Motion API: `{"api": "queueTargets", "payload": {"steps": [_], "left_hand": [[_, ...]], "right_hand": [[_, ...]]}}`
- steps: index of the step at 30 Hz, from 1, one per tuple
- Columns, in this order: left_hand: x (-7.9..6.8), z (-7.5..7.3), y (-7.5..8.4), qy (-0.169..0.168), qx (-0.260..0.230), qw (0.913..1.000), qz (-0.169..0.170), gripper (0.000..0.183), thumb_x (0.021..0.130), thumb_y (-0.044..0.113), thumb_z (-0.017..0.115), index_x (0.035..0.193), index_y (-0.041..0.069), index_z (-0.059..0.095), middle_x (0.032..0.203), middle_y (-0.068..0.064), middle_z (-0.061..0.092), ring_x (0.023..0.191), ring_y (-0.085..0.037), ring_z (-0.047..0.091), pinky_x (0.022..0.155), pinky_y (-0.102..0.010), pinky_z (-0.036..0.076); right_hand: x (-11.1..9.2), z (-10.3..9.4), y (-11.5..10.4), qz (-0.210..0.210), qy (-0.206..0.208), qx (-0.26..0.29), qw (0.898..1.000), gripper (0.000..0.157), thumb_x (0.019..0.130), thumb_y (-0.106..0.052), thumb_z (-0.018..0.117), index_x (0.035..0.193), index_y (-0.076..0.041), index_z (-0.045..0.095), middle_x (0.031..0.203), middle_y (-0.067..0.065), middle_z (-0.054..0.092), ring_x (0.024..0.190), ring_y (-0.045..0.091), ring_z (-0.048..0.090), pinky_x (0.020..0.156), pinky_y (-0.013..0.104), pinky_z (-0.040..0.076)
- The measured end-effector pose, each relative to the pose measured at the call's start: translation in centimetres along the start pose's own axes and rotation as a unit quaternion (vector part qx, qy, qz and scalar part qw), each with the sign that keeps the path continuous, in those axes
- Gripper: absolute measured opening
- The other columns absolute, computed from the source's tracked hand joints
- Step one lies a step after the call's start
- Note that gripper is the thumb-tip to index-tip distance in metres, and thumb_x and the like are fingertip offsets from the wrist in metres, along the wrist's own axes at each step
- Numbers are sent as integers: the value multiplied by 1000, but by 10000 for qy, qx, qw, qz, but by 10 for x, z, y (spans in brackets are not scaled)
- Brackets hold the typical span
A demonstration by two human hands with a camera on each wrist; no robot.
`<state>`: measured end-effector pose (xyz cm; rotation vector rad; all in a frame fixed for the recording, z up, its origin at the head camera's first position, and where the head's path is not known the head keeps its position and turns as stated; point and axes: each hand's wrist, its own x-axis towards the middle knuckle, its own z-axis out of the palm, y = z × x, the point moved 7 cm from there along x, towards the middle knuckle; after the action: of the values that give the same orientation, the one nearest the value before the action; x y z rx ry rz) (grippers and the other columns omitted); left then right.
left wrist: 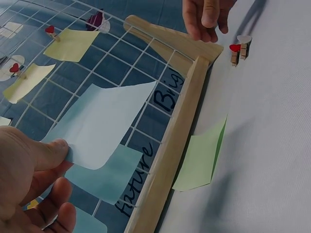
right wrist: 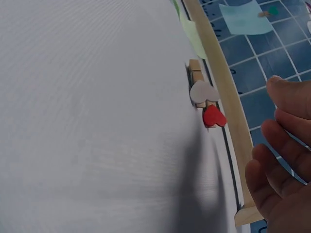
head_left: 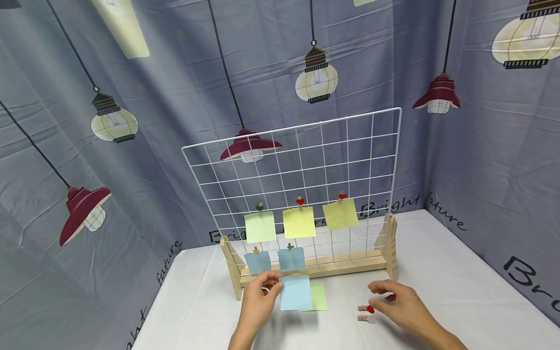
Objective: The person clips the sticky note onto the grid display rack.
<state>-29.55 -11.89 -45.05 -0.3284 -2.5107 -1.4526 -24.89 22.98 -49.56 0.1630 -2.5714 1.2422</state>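
Note:
Between thumb and fingers my left hand (head_left: 259, 302) pinches a blue sticky note (head_left: 295, 292) by its left edge, held up in front of the wire grid. A green sticky note (left wrist: 201, 160) lies on the table behind it, partly hidden in the head view. My right hand (head_left: 404, 306) hovers with loosely bent fingers, holding nothing, just right of two small wooden clothespins. One clothespin carries a red heart (right wrist: 214, 116), the other a white heart (right wrist: 203, 92); they lie side by side on the table.
A white wire grid (head_left: 350, 160) stands in a wooden base (head_left: 350, 262). Clipped on it are a pale green note (head_left: 260, 227), two yellow notes (head_left: 299, 222) above, and two blue notes (head_left: 291, 258) lower down. A lamp-patterned curtain (head_left: 175, 97) surrounds the white table (head_left: 188, 301).

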Motion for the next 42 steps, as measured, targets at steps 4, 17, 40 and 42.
{"api": "queueTargets", "payload": {"steps": [4,17,40,42], "left_hand": [[0,0,0,70,-12,10000,-19,9,90,17,79,97,21,75,82,9,72,81,-3,63,69,-21,47],[1,-3,6,253,-35,9995,-164,6,91,17,78,96,20,76,86,9,75,81,-4,62,70,-21,48],[2,1,6,247,-165,9994,-156,3,91,17,79,93,19,77,85,8,75,79,-4,62,70,-21,49],[2,1,8,236,-185,9995,-135,3,91,18,79,93,19,77,85,8,75,79,-4,62,70,-21,49]], "right_hand": [[-1,7,10,253,-267,-8,9993,30,82,-19,87,109,-12,75,106,0,76,93,3,66,78,24,55],[-4,19,26,415,-683,-31,9968,15,87,-18,82,101,-14,77,97,-7,74,84,-6,61,76,21,54],[-3,24,25,258,-595,-545,9964,11,84,-23,85,84,-24,74,83,-14,65,76,-4,51,71,23,48],[-3,25,25,356,-639,-491,9961,11,85,-22,84,84,-23,74,83,-13,65,75,-4,52,71,23,48]]}}
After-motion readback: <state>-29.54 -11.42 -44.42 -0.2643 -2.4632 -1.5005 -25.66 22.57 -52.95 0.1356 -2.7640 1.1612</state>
